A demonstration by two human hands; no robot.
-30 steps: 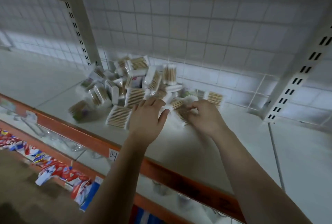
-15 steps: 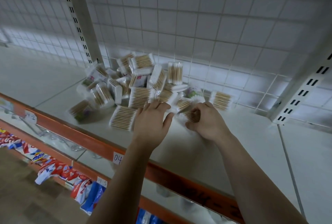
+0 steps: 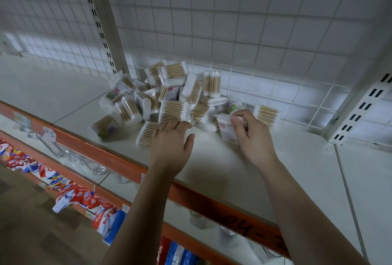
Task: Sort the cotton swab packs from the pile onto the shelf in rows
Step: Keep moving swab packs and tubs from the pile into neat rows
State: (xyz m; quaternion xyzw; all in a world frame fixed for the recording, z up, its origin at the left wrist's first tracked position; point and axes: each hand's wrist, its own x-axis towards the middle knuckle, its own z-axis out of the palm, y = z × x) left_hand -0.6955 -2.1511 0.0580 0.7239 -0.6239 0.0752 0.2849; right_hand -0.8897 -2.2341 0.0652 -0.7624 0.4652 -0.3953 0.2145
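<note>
Curling right fingers (image 3: 237,125) pinch one swab pack (image 3: 225,130) beside pile (image 3: 172,97).

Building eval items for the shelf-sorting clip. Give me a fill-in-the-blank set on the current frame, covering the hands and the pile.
1. The right hand grips one cotton swab pack; the left hand, fingers straight, holds ____.
2. The pile lies on the shelf against a white wire ____.
3. The strip along the shelf's front edge is coloured ____.
4. At the back of the pile, one pack stands ____.

Missing words: nothing; grid; orange; upright.
</note>
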